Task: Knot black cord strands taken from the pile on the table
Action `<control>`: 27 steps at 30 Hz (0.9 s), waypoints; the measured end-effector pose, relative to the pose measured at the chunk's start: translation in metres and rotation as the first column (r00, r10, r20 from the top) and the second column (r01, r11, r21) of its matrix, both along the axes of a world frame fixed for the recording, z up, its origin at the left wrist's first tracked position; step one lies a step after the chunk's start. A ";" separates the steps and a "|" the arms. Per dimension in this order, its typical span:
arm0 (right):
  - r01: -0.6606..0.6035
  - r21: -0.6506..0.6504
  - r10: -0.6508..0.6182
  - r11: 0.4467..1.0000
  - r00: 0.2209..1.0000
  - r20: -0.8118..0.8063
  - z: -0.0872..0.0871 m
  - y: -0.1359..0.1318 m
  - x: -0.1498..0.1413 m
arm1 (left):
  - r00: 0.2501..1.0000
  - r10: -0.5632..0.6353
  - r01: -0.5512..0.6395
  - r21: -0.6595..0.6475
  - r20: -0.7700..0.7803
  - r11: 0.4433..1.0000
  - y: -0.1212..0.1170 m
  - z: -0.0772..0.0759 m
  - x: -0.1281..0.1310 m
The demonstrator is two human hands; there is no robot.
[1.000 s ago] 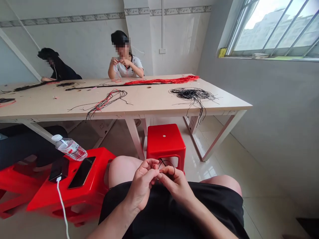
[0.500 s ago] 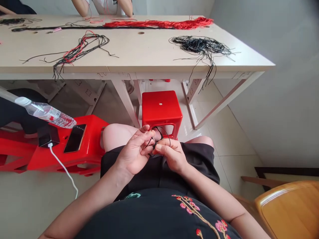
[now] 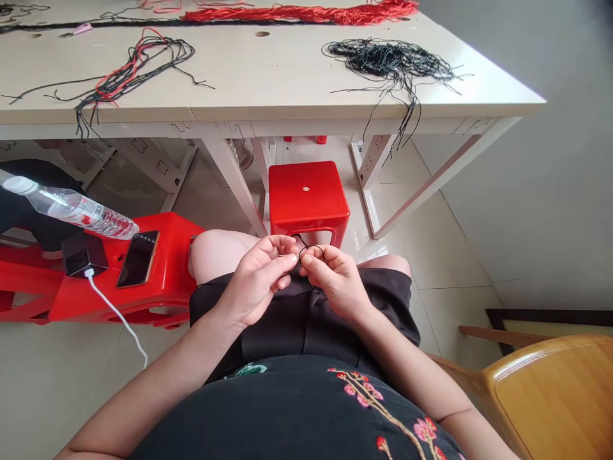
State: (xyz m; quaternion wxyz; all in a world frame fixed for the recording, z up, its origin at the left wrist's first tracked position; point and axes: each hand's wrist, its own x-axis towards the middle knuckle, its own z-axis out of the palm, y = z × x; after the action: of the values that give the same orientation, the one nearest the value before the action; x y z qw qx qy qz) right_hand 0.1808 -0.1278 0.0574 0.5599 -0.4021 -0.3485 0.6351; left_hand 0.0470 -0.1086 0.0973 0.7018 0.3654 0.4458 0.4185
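A thin black cord [image 3: 301, 239] runs between my two hands above my lap, with a small loop showing near the fingertips. My left hand [image 3: 262, 276] pinches it between thumb and forefinger, the other fingers curled loosely. Close beside it, my right hand [image 3: 336, 279] grips the cord with thumb and forefinger, its remaining fingers folded in. The fingertips of both hands nearly meet. Most of the cord is hidden behind the fingers, and I cannot make out whether it is knotted.
On the table [image 3: 258, 76] lie a black cord tangle [image 3: 383, 61], a red cord bundle [image 3: 297, 14] and mixed black-and-red cords [image 3: 129, 73]. A red stool [image 3: 309, 191] stands ahead. Left, another stool [image 3: 177, 255] carries a phone [image 3: 138, 259], charger [image 3: 85, 254] and bottle [image 3: 79, 207]. A wooden chair [image 3: 560, 390] is right.
The view has tilted down and shifted slightly. My hands have drawn their fingertips together, and the wide cord loop between them has become smaller.
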 end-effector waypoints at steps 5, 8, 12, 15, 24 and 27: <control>-0.050 -0.071 0.044 0.996 0.995 -0.085 -0.003 -0.001 0.006 | 0.978 -0.017 0.047 0.141 -0.206 0.989 0.000 -0.004 -0.005; -0.063 -0.078 0.058 0.995 0.996 -0.070 -0.002 -0.001 0.007 | 0.967 0.042 0.016 0.226 -0.251 0.974 -0.001 -0.005 -0.005; -0.017 -0.011 0.017 1.000 1.000 -0.021 0.003 -0.001 0.005 | 0.952 0.036 0.062 0.308 -0.305 0.949 0.000 -0.002 -0.004; -0.006 0.021 0.005 1.000 0.999 0.038 0.006 -0.002 0.006 | 0.943 0.025 0.093 0.334 -0.332 0.938 0.000 0.000 -0.003; -0.196 -0.150 0.160 0.969 0.961 -0.224 0.004 -0.001 0.013 | 0.954 0.036 0.053 0.288 -0.297 0.956 0.002 0.004 -0.002; -0.068 -0.065 0.064 0.996 0.996 -0.068 -0.003 0.000 0.015 | 0.961 0.031 0.040 0.249 -0.275 0.968 0.005 0.007 -0.002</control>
State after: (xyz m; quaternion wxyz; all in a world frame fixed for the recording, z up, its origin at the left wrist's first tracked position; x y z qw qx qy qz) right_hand 0.1959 -0.1278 0.0548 0.5359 -0.3879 -0.3216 0.6774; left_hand 0.0450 -0.1035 0.1047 0.5815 0.5075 0.4818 0.4149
